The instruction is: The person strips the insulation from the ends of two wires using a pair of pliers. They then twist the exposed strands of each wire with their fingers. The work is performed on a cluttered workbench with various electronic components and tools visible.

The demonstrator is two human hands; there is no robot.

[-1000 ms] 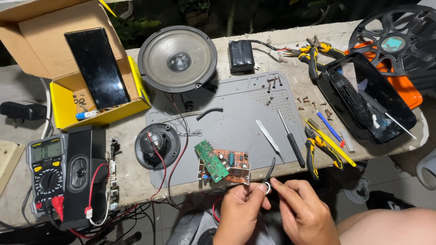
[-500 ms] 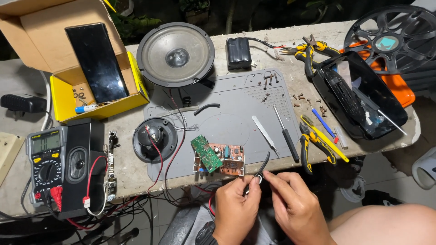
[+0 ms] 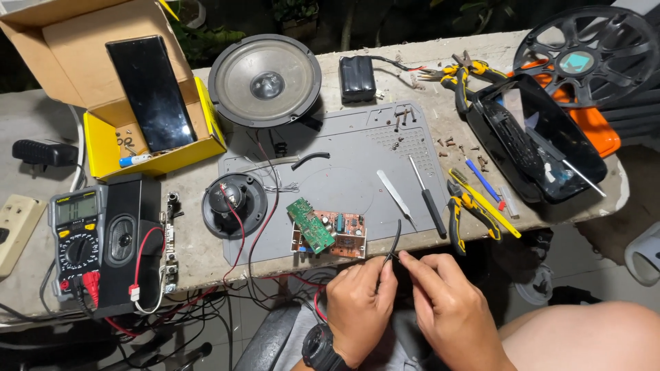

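At the near edge of the table, a short black wire (image 3: 396,242) is pinched between the fingertips of the left hand (image 3: 359,306) and the right hand (image 3: 450,309); both hands are closed on its lower end, and its free end curves upward over the edge of the grey work mat (image 3: 344,172). A black watch (image 3: 320,349) is worn on the left wrist. Just beyond the hands, on the mat, two circuit boards (image 3: 326,232) are seen, a green one tilted across a brown one, with red wires trailing off the table edge. To the right of the boards lie a metal spudger (image 3: 396,198), a black-handled screwdriver (image 3: 427,196) and yellow-handled pliers (image 3: 469,211). To the left, a small black speaker (image 3: 234,203) is set on the mat's corner, and further left a black speaker box (image 3: 127,240) stands beside a multimeter (image 3: 74,237). Further back, a large grey speaker cone (image 3: 265,80) and a black battery pack (image 3: 357,77) are placed near the far edge. An open yellow cardboard box (image 3: 103,144) with a dark phone (image 3: 151,93) leaning in it is found at the far left, and a black tray (image 3: 533,137) at the far right
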